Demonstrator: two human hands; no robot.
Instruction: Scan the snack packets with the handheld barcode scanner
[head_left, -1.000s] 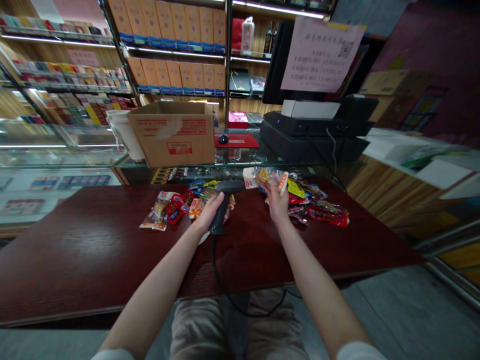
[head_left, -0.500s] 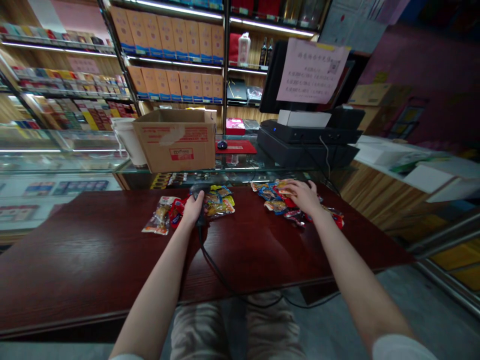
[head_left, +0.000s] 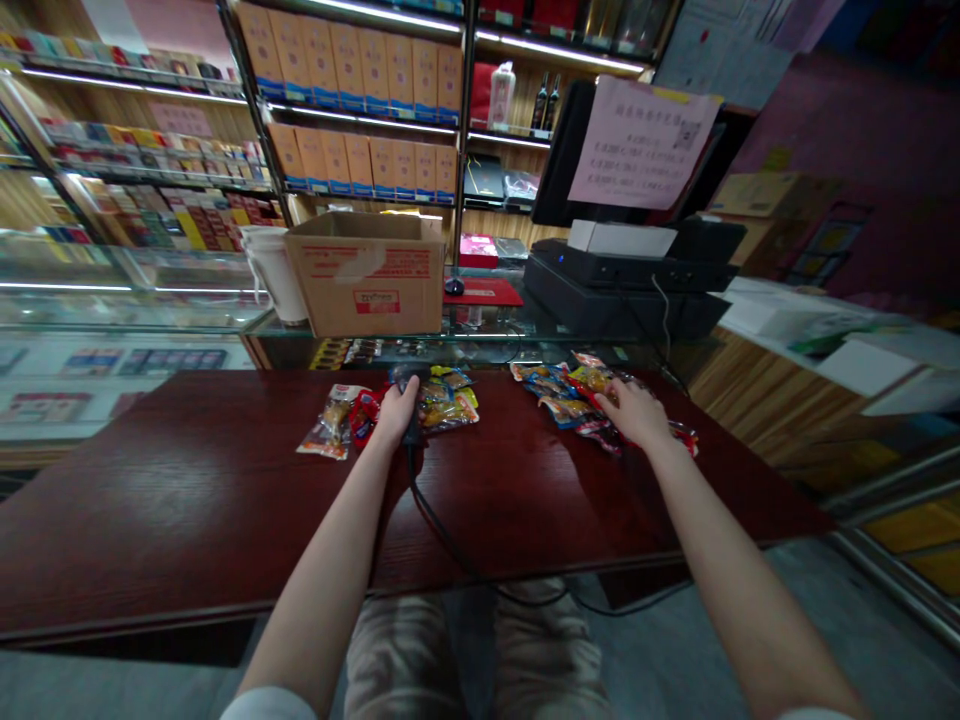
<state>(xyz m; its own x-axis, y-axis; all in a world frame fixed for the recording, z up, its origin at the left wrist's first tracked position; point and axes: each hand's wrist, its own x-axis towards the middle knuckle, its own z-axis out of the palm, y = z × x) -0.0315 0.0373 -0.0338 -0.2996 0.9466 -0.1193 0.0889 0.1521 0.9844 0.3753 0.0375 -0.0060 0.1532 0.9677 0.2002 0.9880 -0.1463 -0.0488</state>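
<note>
My left hand is wrapped round a black handheld barcode scanner, its cable running down toward the table's front edge. The scanner's head is over a group of snack packets with yellow and clear wrapping. Left of that hand lie a red packet and a clear packet with brown food. My right hand is at the right-hand pile of snack packets, its thumb and fingers closed at the edge of a red and yellow snack packet. Its fingertips are partly hidden.
A dark red wooden table carries the packets. Behind it, a glass counter holds an open cardboard box, a white cup, a mouse and a black till with a monitor. The cable hangs past the front edge.
My right hand has shifted right and lower over its pile, and the red and yellow packet shows more. My left hand keeps the scanner in place. The view has turned slightly left.
</note>
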